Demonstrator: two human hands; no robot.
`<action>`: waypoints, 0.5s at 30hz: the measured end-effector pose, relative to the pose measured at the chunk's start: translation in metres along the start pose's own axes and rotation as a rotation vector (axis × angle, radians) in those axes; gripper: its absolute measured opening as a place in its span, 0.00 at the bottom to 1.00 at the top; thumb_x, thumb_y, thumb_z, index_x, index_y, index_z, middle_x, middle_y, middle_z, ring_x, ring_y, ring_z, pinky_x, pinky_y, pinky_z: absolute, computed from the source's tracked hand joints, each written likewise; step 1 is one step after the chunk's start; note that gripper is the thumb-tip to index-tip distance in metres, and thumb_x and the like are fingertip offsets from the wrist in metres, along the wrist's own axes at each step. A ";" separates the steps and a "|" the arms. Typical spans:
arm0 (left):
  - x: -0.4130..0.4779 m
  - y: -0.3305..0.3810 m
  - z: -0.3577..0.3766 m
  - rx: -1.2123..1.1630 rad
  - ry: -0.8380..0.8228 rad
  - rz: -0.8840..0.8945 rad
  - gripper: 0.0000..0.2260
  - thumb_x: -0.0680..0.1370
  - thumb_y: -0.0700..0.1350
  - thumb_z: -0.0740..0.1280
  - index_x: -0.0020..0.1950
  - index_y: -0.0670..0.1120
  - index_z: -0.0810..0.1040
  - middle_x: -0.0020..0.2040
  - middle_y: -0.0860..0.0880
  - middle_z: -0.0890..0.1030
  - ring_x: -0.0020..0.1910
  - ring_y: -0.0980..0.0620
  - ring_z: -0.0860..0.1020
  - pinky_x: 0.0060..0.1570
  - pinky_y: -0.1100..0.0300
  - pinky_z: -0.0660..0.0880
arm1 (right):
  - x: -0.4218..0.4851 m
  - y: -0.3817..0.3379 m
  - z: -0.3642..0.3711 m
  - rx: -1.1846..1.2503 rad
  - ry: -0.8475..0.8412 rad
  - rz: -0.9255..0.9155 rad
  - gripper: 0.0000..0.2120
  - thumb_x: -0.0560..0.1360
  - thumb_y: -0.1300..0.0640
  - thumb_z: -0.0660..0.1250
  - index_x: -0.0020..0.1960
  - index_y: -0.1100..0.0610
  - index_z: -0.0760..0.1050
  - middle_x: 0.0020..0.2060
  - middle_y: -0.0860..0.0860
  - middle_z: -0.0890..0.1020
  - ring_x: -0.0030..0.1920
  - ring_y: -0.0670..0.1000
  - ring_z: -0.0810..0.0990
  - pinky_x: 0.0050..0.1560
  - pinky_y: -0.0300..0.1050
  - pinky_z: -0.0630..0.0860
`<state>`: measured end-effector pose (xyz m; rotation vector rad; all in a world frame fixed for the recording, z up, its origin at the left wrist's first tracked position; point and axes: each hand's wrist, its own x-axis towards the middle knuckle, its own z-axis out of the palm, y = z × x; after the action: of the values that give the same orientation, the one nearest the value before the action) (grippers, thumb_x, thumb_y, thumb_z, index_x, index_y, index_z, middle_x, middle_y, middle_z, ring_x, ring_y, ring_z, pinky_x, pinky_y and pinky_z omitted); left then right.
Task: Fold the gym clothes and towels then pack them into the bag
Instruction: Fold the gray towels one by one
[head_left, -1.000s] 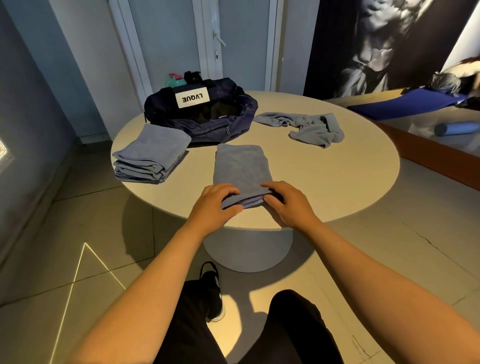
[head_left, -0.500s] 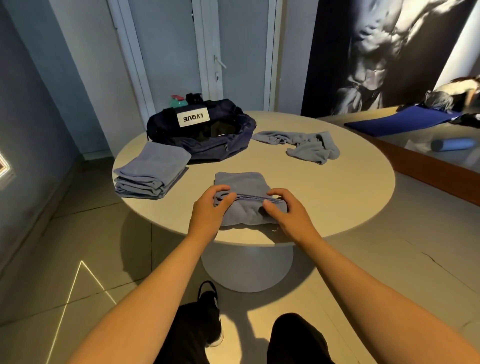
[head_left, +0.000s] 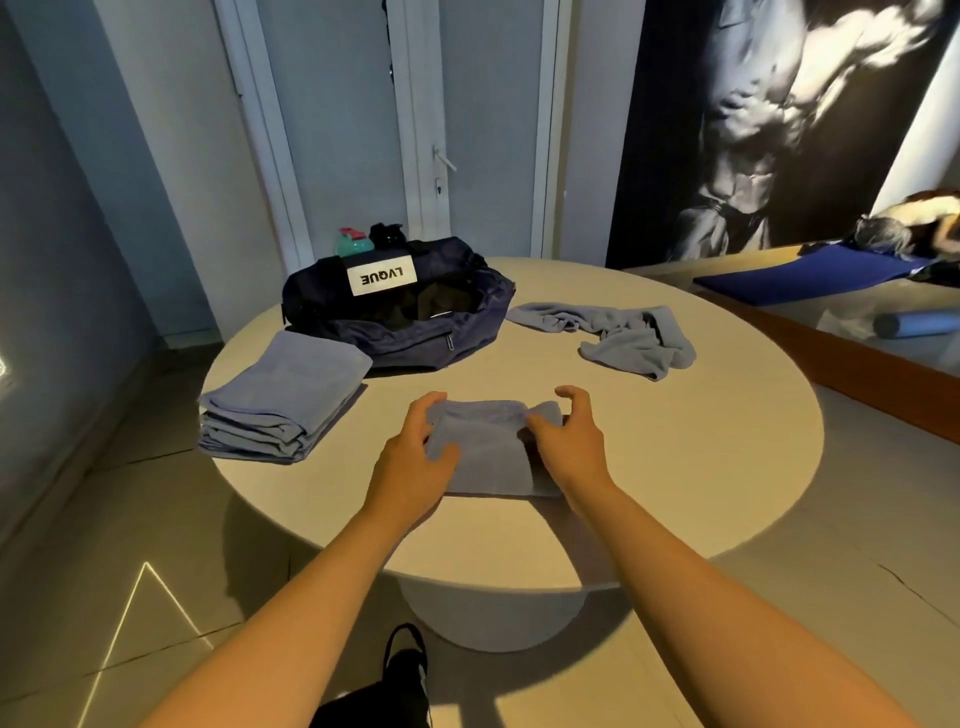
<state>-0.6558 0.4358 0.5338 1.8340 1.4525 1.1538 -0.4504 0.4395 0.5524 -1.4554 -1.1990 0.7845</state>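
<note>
a small blue folded towel (head_left: 488, 457) lies on the round pale table (head_left: 701, 467), on its near side, between both hands. the left hand (head_left: 415, 457) grips the towel's left edge, fingers curled over its far left corner and thumb lying on top. the right hand (head_left: 569, 441) holds the right edge, thumb on the cloth and fingers arched over the far right corner. the 2 hands are apart, with the towel's width between them.

behind the towel the navy gym bag (head_left: 400, 312) sits unzipped, mouth open, its white label facing up. a stack of folded towels (head_left: 283, 400) rests just left of the bag, near the table's left rim. an unfolded grey-blue garment (head_left: 618, 332) lies crumpled to the right of the bag. a teal bottle (head_left: 353, 241) stands behind the bag.
</note>
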 end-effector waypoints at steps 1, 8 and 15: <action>0.005 0.000 0.003 0.002 0.042 0.000 0.19 0.82 0.46 0.62 0.63 0.70 0.65 0.49 0.52 0.82 0.44 0.46 0.80 0.39 0.48 0.77 | 0.001 0.005 0.001 0.021 -0.012 0.006 0.22 0.79 0.53 0.65 0.70 0.47 0.61 0.47 0.51 0.78 0.44 0.51 0.79 0.38 0.42 0.73; 0.020 -0.018 0.012 0.118 0.124 0.053 0.16 0.86 0.42 0.57 0.72 0.54 0.74 0.66 0.53 0.74 0.61 0.54 0.74 0.56 0.62 0.72 | 0.006 0.023 0.017 0.002 -0.007 -0.206 0.06 0.80 0.60 0.63 0.53 0.50 0.72 0.42 0.48 0.81 0.40 0.48 0.78 0.38 0.47 0.73; 0.019 -0.022 0.015 0.037 0.078 -0.056 0.24 0.84 0.42 0.58 0.80 0.55 0.61 0.73 0.53 0.66 0.60 0.50 0.75 0.59 0.45 0.78 | 0.009 0.034 0.022 -0.207 -0.204 -0.222 0.18 0.82 0.45 0.59 0.71 0.42 0.70 0.69 0.39 0.74 0.66 0.45 0.73 0.67 0.47 0.71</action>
<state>-0.6532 0.4613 0.5143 1.7795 1.5685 1.1908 -0.4589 0.4563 0.5159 -1.4000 -1.6069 0.6831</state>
